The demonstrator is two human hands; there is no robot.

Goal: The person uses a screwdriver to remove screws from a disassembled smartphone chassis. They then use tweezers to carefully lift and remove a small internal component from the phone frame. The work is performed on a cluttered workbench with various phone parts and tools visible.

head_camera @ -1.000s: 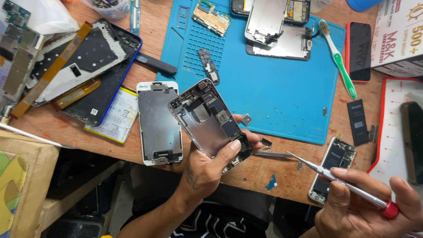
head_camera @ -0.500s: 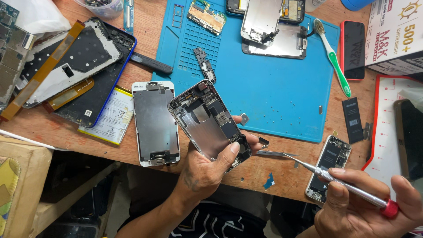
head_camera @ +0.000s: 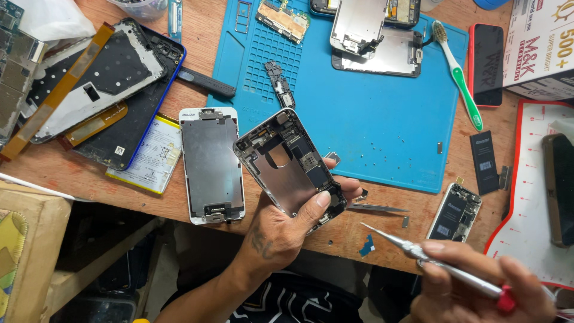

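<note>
Gripping an opened phone chassis (head_camera: 290,162) from below, the left hand (head_camera: 284,230) held it tilted over the near edge of the wooden surface (head_camera: 197,66), thumb pressed on its lower right corner. The chassis showed a bare metal plate and small boards inside. The right hand (head_camera: 478,290) was closed around a thin screwdriver (head_camera: 430,260) with a red end, tip pointing left toward the chassis but apart from it. Tweezers (head_camera: 376,208) lay just beside the left hand's fingers. A detached screen panel (head_camera: 212,164) lay face down just left of the chassis, and the blue mat (head_camera: 382,119) spread behind it.
</note>
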